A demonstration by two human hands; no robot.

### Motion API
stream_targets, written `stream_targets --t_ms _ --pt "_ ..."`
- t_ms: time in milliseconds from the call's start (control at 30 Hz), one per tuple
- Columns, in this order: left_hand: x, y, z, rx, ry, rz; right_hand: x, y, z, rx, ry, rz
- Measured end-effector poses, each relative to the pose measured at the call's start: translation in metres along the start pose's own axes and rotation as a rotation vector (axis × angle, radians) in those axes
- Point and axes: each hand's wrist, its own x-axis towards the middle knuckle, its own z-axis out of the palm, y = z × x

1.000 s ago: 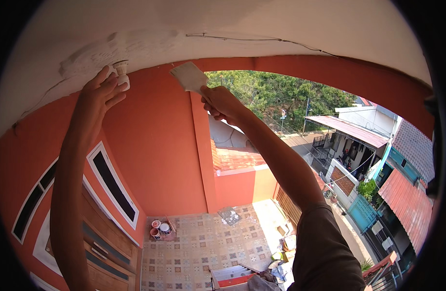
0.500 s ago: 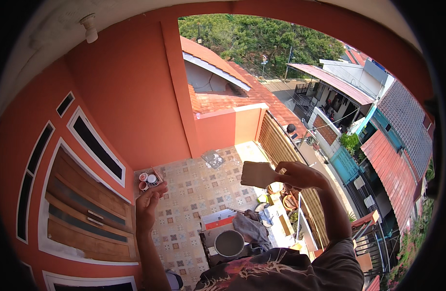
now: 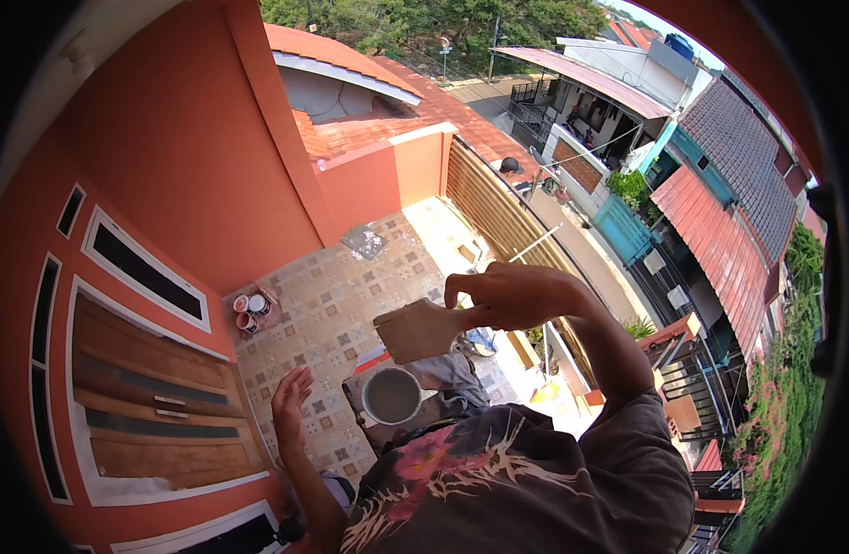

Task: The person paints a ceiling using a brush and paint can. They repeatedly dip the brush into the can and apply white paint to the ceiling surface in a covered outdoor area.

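My right hand [image 3: 515,295] is raised in front of my chest and grips the narrow end of a flat brown spreader [image 3: 413,334], a thin board with a wide, straight end. The wide end points left, held in the air above a round bucket [image 3: 393,423] with grey stuff in it. My left hand [image 3: 292,403] is lifted at the left, its fingers stretched out and nothing in it. Below it lies the tiled floor [image 3: 327,314]. Grey cloth [image 3: 457,377] lies beside the bucket.
Several paint cans [image 3: 250,309] stand by the orange wall [image 3: 157,157]. A wooden door [image 3: 157,397] is at the left. Along the right runs a corrugated railing panel [image 3: 498,208], with the street and houses beyond. A grey-stained sheet [image 3: 363,242] lies on the far floor.
The view has turned and tilted down. My right hand has brought the spreader lower and to the left, closer over the bucket. My left hand's curled fingers have straightened.
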Motion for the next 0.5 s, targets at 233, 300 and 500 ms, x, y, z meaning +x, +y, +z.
stream_targets --t_ms 233,300,500 --pt "-0.026 -0.029 0.037 0.015 -0.064 -0.073 0.013 -0.012 0.016 -0.054 -0.005 -0.054" --pt "-0.031 -0.035 0.046 0.001 -0.07 -0.07 0.016 -0.016 0.02 -0.074 0.004 -0.089" --pt "-0.04 -0.04 0.052 0.053 -0.043 -0.05 0.027 -0.036 0.021 -0.06 -0.131 0.0"
